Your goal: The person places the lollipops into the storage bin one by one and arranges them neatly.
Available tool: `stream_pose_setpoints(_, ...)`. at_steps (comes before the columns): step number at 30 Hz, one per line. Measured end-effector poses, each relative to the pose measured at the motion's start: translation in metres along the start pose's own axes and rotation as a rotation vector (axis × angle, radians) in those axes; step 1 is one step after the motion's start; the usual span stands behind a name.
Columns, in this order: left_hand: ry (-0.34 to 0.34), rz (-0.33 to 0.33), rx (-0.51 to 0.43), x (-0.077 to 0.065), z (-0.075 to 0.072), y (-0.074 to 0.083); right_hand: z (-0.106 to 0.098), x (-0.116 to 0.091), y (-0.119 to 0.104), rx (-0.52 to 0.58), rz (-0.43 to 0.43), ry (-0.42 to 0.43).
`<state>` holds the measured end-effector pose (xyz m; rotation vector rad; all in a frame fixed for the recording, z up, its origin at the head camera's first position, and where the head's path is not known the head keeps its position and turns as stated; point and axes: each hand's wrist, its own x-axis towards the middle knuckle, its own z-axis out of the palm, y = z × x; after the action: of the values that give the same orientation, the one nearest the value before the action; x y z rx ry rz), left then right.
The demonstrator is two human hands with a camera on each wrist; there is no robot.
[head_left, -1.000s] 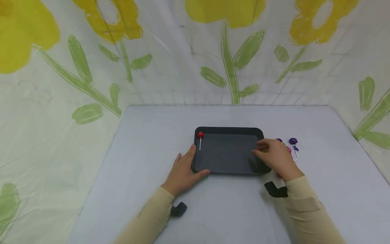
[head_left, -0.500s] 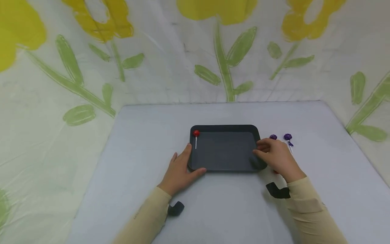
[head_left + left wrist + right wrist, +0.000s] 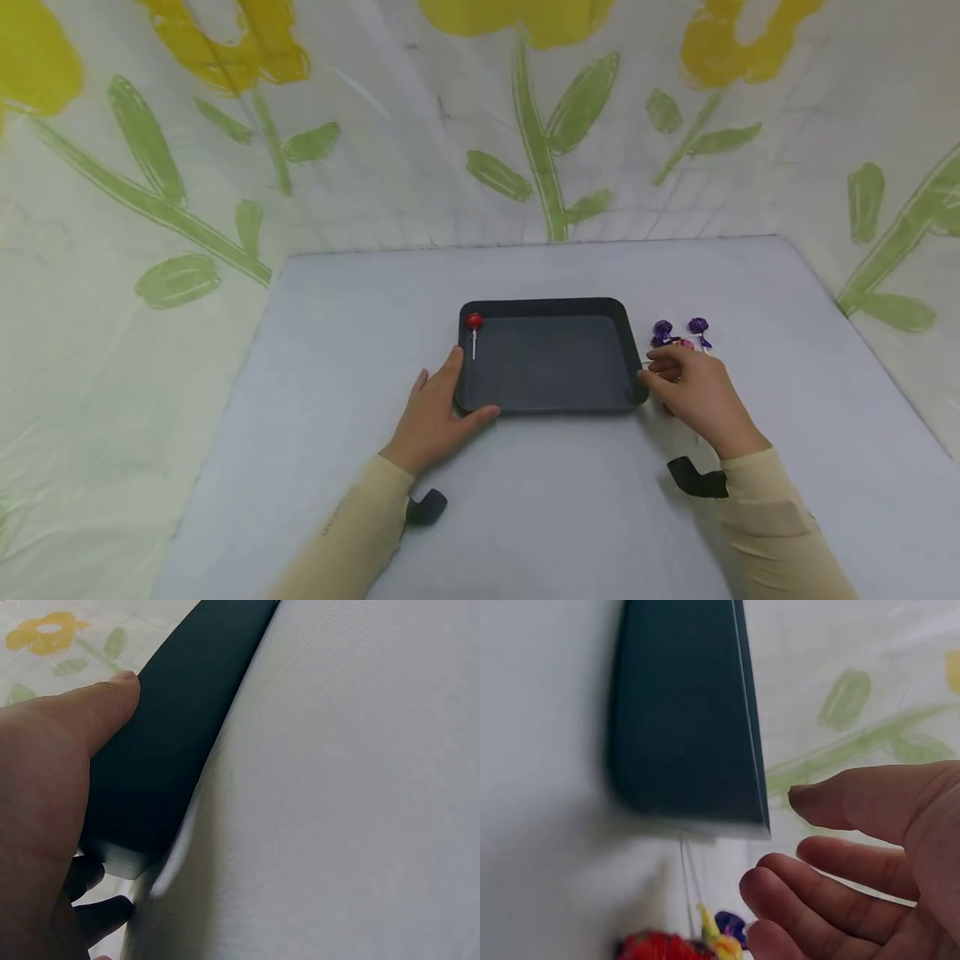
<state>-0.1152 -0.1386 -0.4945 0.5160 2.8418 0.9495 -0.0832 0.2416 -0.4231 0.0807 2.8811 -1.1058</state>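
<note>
A dark grey tray (image 3: 551,367) lies on the table, with a red lollipop (image 3: 474,322) in its far left corner, stick toward me. My left hand (image 3: 431,421) rests on the tray's near left corner, thumb along the front rim and fingers along the left side. At the tray's right edge hovers my right hand (image 3: 697,400), fingers loosely bent. Thumb and fingertips stand apart with nothing between them in the right wrist view. Close beyond it lie purple lollipops (image 3: 698,326) and a pink one (image 3: 682,343), partly hidden by the hand.
A red lollipop (image 3: 660,946) shows below the tray corner in the right wrist view. The white table (image 3: 555,500) backs onto a flower-printed cloth (image 3: 375,167). Dark wrist mounts (image 3: 697,477) stick out from both sleeves.
My right hand has drawn back rightward from over the tray to its right edge, toward the loose lollipops. My left hand stays at the corner. The head view has shifted slightly.
</note>
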Motion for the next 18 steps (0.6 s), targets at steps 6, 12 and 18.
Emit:
stream_pose_setpoints(6, 0.005, 0.014, 0.000, 0.002, 0.000, -0.001, -0.003, -0.007, 0.008, -0.066, 0.010, 0.011)
stream_pose_setpoints(12, 0.016, 0.023, -0.013, 0.002, 0.001, 0.000, -0.004, -0.013, 0.018, -0.086, 0.018, 0.010)
stream_pose_setpoints(18, 0.014, 0.030, -0.014, 0.002, 0.001, -0.001, -0.003, -0.017, 0.025, -0.103, 0.030, 0.006)
